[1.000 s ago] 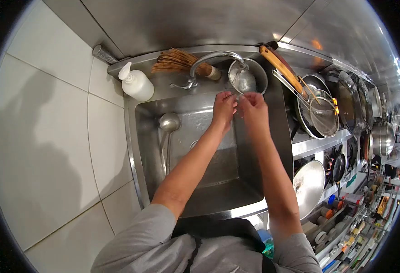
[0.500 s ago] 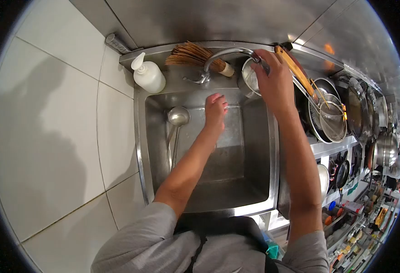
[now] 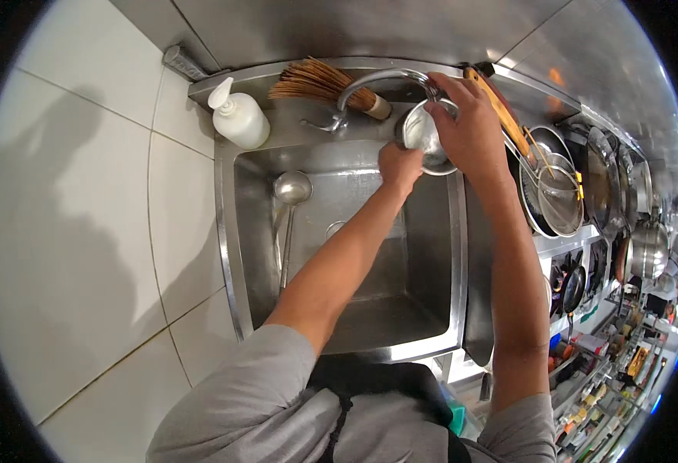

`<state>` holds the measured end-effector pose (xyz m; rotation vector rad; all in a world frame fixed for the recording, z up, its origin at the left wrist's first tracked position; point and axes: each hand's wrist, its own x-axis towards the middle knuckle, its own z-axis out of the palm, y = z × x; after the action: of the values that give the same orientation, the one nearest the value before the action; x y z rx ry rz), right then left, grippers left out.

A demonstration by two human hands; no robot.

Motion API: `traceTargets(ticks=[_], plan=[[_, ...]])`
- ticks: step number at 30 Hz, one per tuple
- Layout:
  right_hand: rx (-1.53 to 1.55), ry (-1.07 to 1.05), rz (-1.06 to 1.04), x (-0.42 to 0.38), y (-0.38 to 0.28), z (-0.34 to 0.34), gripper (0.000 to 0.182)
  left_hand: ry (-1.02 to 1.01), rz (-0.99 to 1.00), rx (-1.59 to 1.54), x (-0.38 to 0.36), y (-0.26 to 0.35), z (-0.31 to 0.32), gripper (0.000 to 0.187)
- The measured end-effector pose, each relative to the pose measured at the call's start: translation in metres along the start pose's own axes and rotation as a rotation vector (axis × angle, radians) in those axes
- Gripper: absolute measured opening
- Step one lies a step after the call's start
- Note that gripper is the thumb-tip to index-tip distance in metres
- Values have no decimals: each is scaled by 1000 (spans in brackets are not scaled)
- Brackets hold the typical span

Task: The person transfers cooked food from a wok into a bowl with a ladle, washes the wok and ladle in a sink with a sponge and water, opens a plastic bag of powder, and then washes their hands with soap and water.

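A metal pot (image 3: 425, 137) stands at the sink's back right corner, below the curved faucet (image 3: 385, 76). My left hand (image 3: 400, 165) is closed on the pot's near left rim. Above the pot, my right hand (image 3: 468, 116) is curled at the end of the faucet spout, which lies between thumb and fingers. The thumb reaches over the pot's opening, and part of the grip is hidden behind the hand. A ladle (image 3: 292, 187) leans inside the steel sink (image 3: 227, 231), to the left of my left forearm.
A white pump bottle (image 3: 241, 123) and a bundled stick brush (image 3: 316, 81) stand on the back ledge. To the right are strainers (image 3: 561, 197), a wooden-handled tool (image 3: 499, 104) and several pans. A tiled surface (image 3: 69, 231) lies left of the sink.
My left hand has moved from over the sink, right and back, to the pot and has taken its rim. My right hand stays by the spout. The view has shifted slightly.
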<state>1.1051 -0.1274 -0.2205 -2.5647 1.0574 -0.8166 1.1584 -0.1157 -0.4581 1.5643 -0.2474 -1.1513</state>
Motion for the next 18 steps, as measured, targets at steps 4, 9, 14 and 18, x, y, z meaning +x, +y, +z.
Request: traceTargets(ticks=[4,9,14,18], plan=[[133,-4,-17,-6,10,3,41,-53,-149,-64,-52,0,-49,18],[116,-14,-77,2,9,24,33,-3,-385,-91,-77,-62,-109,23],[241,-86,35,-32,-13,21,32,82,-519,-127,-26,-164,-142,25],[544,-36,214,-53,7,38,40,183,-583,-236,16,-208,-140,21]])
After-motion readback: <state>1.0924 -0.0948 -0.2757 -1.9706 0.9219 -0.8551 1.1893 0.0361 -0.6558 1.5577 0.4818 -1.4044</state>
